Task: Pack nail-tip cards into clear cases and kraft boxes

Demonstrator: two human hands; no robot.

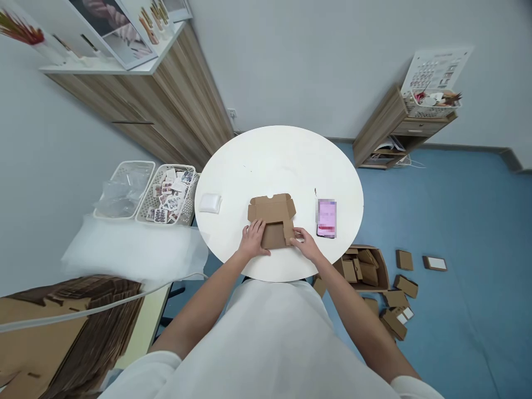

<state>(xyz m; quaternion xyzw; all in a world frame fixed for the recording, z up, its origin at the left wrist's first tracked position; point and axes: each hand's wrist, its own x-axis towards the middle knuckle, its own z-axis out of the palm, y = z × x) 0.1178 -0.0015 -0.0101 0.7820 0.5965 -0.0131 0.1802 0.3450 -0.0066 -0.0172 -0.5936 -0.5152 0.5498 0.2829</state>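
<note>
On the white table [282,149], the part-folded cardboard box [272,210] is gripped at opposite sides by the left hand [252,239] and right hand [305,245], its walls apparently being folded, with inward tucking of the right flap [288,231] probably needed next.

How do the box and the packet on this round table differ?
The box is open brown cardboard; the packet is white. The box is larger than the packet. The left hand and right hand touch the box; neither touches the packet. Both rest on the table.
</note>
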